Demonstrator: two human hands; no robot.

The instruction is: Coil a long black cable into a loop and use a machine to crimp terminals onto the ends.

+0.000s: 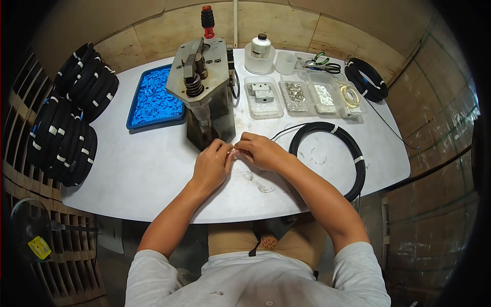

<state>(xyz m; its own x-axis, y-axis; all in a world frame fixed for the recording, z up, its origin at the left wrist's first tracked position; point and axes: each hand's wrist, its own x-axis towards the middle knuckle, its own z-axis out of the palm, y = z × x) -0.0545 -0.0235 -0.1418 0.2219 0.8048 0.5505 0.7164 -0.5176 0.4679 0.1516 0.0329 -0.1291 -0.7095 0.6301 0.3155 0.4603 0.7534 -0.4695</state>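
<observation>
My left hand (213,162) and my right hand (261,151) meet in front of the press, fingertips almost touching. A black cable (283,132) runs from a coil (354,153) on the right into my right hand, whose fingers are pinched on it. Between the fingertips shows a small pale bit (233,150), too small to name. My left fingers are closed at this bit, and what they grip is mostly hidden. Just beyond the hands stands a metal bench press (208,110) with a spring and a black-and-red handle (207,21).
Left of the press sits a blue tray (131,124) of small blue parts. At the back right are clear bins (263,113) of metal pieces, a white bottle (261,47), a cup (285,63), pliers (319,60), scissors (327,67) and another coil (366,82). Coil stacks (61,138) flank the table's left side.
</observation>
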